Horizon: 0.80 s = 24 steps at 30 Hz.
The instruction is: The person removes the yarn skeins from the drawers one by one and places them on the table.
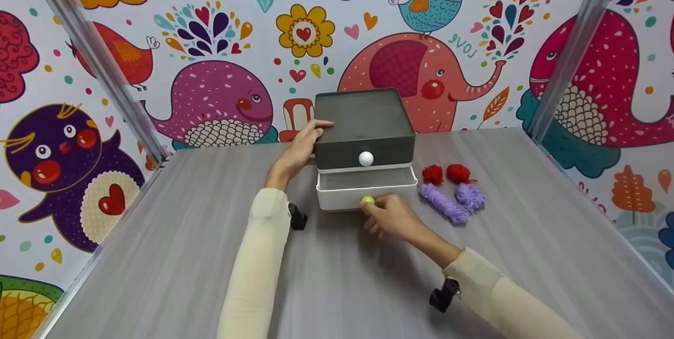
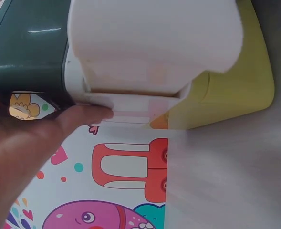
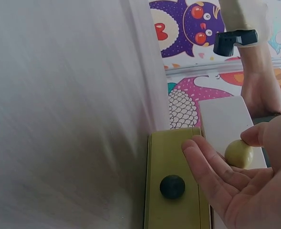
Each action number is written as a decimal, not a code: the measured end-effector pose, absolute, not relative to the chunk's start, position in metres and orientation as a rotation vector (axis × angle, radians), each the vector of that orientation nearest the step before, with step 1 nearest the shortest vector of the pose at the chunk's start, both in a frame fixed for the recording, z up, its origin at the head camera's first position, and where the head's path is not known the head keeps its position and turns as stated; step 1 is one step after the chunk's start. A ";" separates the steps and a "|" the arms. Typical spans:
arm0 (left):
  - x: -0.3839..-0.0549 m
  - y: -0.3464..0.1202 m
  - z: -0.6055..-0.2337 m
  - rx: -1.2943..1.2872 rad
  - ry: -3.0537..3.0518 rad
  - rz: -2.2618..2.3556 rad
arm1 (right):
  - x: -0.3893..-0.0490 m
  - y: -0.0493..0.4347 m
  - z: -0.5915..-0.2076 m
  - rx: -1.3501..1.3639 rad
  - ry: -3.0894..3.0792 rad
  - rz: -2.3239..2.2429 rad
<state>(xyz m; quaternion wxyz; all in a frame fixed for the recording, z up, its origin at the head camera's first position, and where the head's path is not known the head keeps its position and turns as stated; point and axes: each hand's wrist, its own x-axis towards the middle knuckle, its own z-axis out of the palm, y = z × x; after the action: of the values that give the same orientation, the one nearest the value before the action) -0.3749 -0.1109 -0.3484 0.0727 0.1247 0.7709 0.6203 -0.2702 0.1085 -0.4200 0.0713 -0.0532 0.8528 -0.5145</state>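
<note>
A small drawer unit [image 1: 363,112] has a dark grey top tier with a white knob [image 1: 366,158], a white middle drawer [image 1: 337,199] and a yellow bottom drawer [image 3: 173,157] with a dark knob [image 3: 172,187]. The white drawer stands pulled out, and the part of its inside that shows holds nothing. My right hand [image 1: 392,217] pinches that drawer's yellow-green knob [image 3: 239,153] between thumb and forefinger, the other fingers loose below. At the unit's left side, my left hand [image 1: 299,150] lays straight fingers over the top edge, its thumb [image 2: 90,114] along the white tier's side.
Right of the unit lie two red yarn bundles [image 1: 433,175] and two purple yarn bundles [image 1: 444,203] on the grey table [image 1: 210,255]. A wall [image 1: 310,76] with printed animals stands behind, with metal posts [image 1: 568,55] at its corners.
</note>
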 end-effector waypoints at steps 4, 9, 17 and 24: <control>-0.375 -0.111 -0.349 0.384 2.327 1.862 | -0.276 0.106 -0.419 -0.139 2.572 -1.549; -0.374 -0.112 -0.349 0.372 2.329 1.861 | -0.283 0.104 -0.420 -0.105 2.577 -1.543; -0.373 -0.112 -0.348 0.380 2.337 1.857 | -0.292 0.102 -0.419 -0.088 2.617 -1.513; -0.374 -0.111 -0.349 0.373 2.321 1.867 | -0.299 0.104 -0.418 -0.100 2.658 -1.465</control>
<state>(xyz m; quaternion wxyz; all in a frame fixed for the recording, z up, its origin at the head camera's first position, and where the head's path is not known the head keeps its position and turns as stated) -0.3736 -0.1108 -0.3489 0.0697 0.1241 0.7713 0.6203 -0.2992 0.1039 -0.4184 0.0526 -0.0328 0.8740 -0.4819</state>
